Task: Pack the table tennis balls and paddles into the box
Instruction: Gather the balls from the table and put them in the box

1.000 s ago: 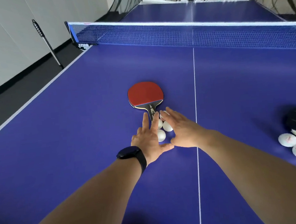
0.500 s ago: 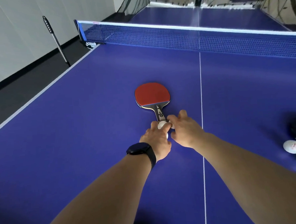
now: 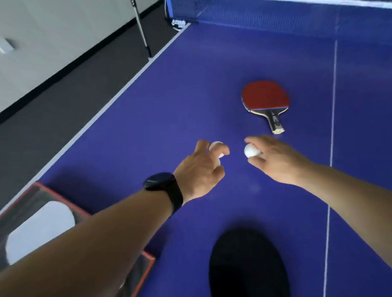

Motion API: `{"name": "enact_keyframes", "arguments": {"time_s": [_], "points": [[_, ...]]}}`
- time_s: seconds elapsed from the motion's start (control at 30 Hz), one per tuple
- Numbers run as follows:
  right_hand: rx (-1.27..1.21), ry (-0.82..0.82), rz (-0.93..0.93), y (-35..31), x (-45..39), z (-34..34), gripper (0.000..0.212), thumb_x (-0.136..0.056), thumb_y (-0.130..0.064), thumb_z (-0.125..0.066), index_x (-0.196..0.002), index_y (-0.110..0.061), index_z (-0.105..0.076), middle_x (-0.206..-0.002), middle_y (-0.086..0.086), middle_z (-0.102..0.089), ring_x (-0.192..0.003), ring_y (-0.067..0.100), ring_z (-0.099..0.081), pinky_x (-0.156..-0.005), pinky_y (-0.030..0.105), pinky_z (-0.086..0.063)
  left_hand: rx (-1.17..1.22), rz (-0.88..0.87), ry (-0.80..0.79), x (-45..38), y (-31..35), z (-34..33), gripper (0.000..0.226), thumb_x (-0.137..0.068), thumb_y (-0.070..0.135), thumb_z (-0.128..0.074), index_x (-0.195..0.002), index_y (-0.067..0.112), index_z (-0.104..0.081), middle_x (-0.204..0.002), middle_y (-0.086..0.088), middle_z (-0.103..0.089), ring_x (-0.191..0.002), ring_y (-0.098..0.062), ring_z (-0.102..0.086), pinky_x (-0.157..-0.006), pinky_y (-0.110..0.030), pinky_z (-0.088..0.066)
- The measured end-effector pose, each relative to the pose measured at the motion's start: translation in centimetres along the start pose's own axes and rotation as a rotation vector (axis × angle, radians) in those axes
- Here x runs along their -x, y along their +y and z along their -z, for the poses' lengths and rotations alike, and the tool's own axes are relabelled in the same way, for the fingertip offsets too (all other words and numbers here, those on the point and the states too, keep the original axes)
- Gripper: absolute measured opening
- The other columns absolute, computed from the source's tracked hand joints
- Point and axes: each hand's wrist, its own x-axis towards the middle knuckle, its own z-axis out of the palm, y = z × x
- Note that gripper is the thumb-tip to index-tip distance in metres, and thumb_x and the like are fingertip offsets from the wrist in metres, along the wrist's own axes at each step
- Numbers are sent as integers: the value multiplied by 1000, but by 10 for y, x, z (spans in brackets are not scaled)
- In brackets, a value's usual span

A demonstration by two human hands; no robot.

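Observation:
My left hand (image 3: 202, 171), with a black watch on the wrist, is closed around white table tennis balls (image 3: 216, 145), of which two peek out between the fingers. My right hand (image 3: 271, 159) pinches one white ball (image 3: 251, 150) between thumb and fingers. Both hands hover above the blue table. A red paddle (image 3: 265, 98) lies flat beyond the right hand, handle toward me. The red-edged box (image 3: 149, 261) sits at the near left corner, partly under my left forearm, with a white paddle-shaped insert (image 3: 41, 229) inside.
A dark oval shape (image 3: 246, 267), blurred, lies on the table near me at the bottom centre. The net (image 3: 273, 10) crosses the table at the far end. A metal pole (image 3: 140, 25) leans by the wall beyond the table's left edge (image 3: 109, 105).
Both hands closed on the balls beside the paddle handle, lifted them and drew apart and back toward me. The view swung left and down, bringing the box into sight.

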Motion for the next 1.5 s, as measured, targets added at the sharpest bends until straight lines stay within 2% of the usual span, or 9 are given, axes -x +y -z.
{"name": "enact_keyframes", "arguments": {"time_s": [0.13,0.4,0.5,0.6,0.73,1.0,1.17,1.27,1.5], "points": [[-67,-55,170,-91,3,-18,44,-94,-30,-52,-137,-33,-42,-136,-9,-47,-116,22,-51,-92,41,-46,-69,146,17,99,-83,69,39,-91,22,-50,-126,36,-42,-128,7,-37,-81,-16,-52,-77,-23,-37],[-63,-228,609,-279,26,-79,42,-94,-30,-54,-133,-36,-41,-130,-13,-46,-104,21,-56,-75,35,-47,-147,352,-23,277,-182,100,37,-93,34,-49,-125,49,-38,-135,10,-35,-86,-23,-60,-85,-35,-47],[45,-311,744,-309,45,-104,44,-94,-29,-53,-134,-35,-39,-128,-11,-45,-104,18,-54,-71,33,-46,-146,351,-44,317,-188,81,38,-94,34,-47,-128,46,-37,-138,8,-32,-82,-22,-61,-81,-29,-44],[180,-361,863,-313,64,-120,44,-93,-26,-52,-134,-34,-37,-125,-9,-45,-105,19,-52,-69,41,-52,-108,310,-5,339,-186,63,40,-93,28,-46,-129,43,-39,-139,6,-32,-101,-19,-59,-89,-28,-45],[371,-392,970,-305,83,-132,54,-85,-7,-56,-131,-29,-38,-114,-4,-45,-93,22,-52,-53,37,-44,-57,214,71,345,-181,47,41,-93,22,-45,-128,43,-40,-142,7,-30,-117,-15,-49,-94,-32,-48],[327,-357,962,-285,93,-138,57,-79,0,-56,-129,-23,-45,-116,0,-51,-98,24,-51,-83,37,-49,-65,148,37,354,-161,14,36,-95,29,-42,-126,47,-42,-157,7,-16,-124,-16,-43,-92,-33,-49],[267,-368,946,-280,102,-137,59,-86,-16,-58,-142,-12,-39,-135,3,-51,-121,25,-50,-106,37,-41,-128,113,38,353,-154,10,32,-92,43,-42,-123,45,-44,-156,11,-19,-123,-14,-43,-98,-36,-44],[244,-245,952,-279,103,-135,61,-90,-34,-53,-143,-8,-40,-139,6,-51,-128,24,-47,-108,39,-39,-196,124,119,342,-153,16,42,-91,55,-41,-130,39,-43,-155,6,-27,-129,-21,-41,-103,-40,-41],[252,-163,823,-269,100,-131,73,-93,-55,-34,-152,-14,-22,-160,8,-24,-148,26,-19,-118,44,-19,-23,325,80,324,-158,-4,66,-94,65,-29,-151,42,-6,-163,8,6,-150,-14,-1,-121,-36,-12]]}}
